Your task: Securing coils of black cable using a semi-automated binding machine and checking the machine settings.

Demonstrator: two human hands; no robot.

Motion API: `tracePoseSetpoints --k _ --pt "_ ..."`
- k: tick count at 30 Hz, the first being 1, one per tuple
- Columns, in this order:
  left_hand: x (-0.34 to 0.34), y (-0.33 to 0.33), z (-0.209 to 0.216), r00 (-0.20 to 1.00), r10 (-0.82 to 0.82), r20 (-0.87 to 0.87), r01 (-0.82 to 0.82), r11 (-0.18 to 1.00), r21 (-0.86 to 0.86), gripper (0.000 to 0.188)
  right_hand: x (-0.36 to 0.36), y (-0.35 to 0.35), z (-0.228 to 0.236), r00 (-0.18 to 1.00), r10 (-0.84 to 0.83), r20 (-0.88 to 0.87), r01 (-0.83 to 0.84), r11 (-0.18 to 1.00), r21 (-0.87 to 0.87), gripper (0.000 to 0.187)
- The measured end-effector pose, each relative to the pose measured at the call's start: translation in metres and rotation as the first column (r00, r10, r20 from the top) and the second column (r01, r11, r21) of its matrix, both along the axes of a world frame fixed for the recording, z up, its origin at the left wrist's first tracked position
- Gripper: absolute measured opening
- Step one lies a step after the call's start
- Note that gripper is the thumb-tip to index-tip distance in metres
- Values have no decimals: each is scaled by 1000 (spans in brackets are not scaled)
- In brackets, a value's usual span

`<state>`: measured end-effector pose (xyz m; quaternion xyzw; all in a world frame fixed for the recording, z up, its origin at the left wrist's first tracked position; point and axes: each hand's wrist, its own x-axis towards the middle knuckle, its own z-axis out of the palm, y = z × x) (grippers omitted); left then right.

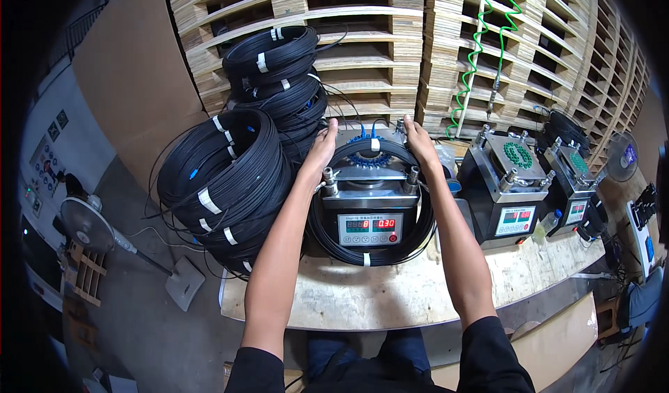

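A metal-topped polishing machine (376, 201) with a lit red display stands in front of me on the bench. On its upper plate is a ring of blue connectors (369, 157). A coil of black cable (367, 257), bound with white tape, loops around the machine's front and sides and passes over the top. My left hand (321, 150) reaches to the far left corner, thumb up, closed about the corner post there. At the far right corner my right hand (422, 145) closes beside a metal corner post (400, 124). The fingertips of both hands are largely hidden.
Stacked coils of black cable (216, 184) crowd the left. Two similar machines (505, 184) with green connector rings stand to the right on the wooden bench (348, 299). Wooden pallets (362, 51) rise behind, with a green spiral hose (477, 44). A floor fan (87, 222) stands left.
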<state>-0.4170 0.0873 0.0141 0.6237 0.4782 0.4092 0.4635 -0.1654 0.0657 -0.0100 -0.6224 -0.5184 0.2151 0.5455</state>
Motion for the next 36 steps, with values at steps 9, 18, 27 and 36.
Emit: tracePoseSetpoints --k 9,18,27,36 --pt "-6 11 -7 1000 -15 -14 16 999 29 89 0 8 -8 992 22 -126 -13 997 72 74" --pt "-2 2 0 999 29 -26 -29 999 -15 91 0 7 -10 998 -41 40 36 992 122 67" --pt "-2 2 -1 998 35 -45 -34 999 11 88 4 8 -13 996 68 -60 -63 994 90 67" --pt "-5 21 -12 998 -40 -57 44 996 72 88 -5 2 -7 1000 -9 -24 13 984 177 63"
